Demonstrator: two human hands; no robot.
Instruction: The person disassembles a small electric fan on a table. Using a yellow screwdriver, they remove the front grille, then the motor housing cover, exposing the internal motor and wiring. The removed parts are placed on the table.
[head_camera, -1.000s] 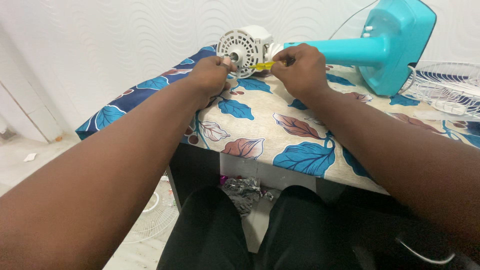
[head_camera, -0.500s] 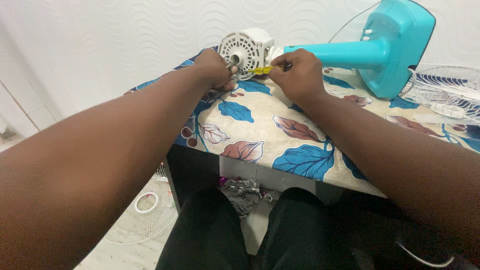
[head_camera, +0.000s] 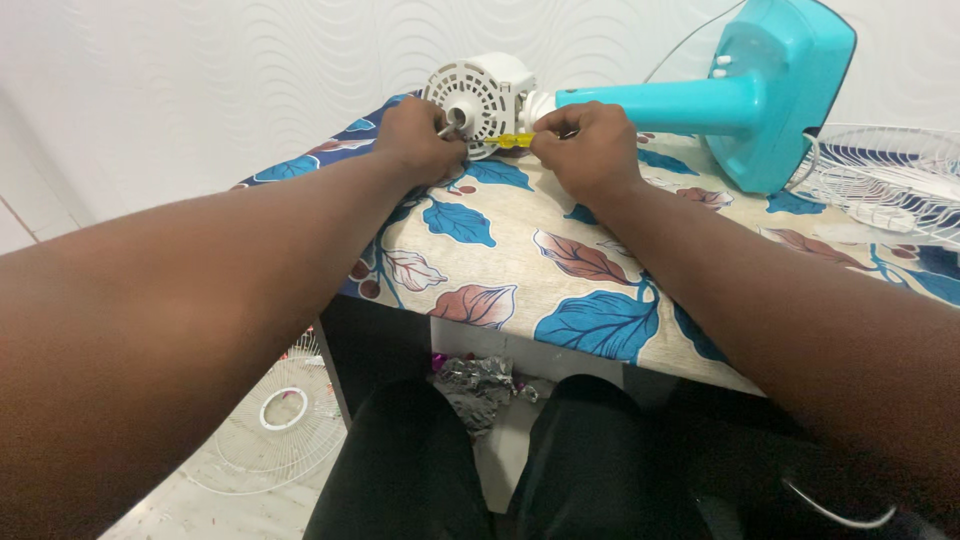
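Note:
A turquoise fan stand (head_camera: 740, 100) lies on its side on a table with a leaf-patterned cloth (head_camera: 520, 270). Its white vented motor housing (head_camera: 480, 95) faces me at the far edge. My left hand (head_camera: 420, 135) is closed at the housing's front, fingertips pinching by the centre shaft. My right hand (head_camera: 590, 145) grips a yellow-handled screwdriver (head_camera: 512, 140) that points left toward the housing's lower edge. What the left fingertips hold is too small to make out.
A white wire fan grille (head_camera: 880, 180) rests on the table at the right. Another white grille (head_camera: 285, 425) lies on the floor at the lower left. Crumpled foil (head_camera: 480, 385) sits under the table, near my knees. A white wall stands behind.
Both hands stayed at the motor housing. My left fingers shifted closer onto the shaft area. The view moved slightly, showing more of the floor grille.

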